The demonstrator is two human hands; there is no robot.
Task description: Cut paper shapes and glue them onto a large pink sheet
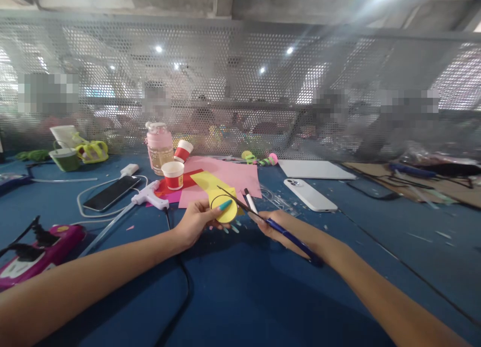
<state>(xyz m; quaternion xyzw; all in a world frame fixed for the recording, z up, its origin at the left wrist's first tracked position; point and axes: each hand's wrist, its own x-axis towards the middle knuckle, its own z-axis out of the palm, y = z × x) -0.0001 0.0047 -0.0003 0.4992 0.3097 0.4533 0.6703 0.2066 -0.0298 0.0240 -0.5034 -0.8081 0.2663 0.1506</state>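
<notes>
My left hand [197, 221] pinches a piece of yellow paper [226, 214] with a dark circle drawn on it, the thumb lying across the circle. Part of the paper's outline is cut round. In my right hand [276, 225] is a pair of scissors [289, 235] with blue handles, its dark blades reaching left over the paper's upper edge. Whether the blades are parted is hard to make out. Behind the paper lie a yellow strip [202, 180], a pink sheet [229, 172] and a white marker with a black cap [250, 201].
A white glue gun [151, 195], a dark phone [111, 193] and a magenta power strip [62, 239] are at left. Paper cups [173, 176] stand by a pink bottle [160, 149]. A white phone [311, 195] lies at right. A perforated metal screen [240, 86] rises behind.
</notes>
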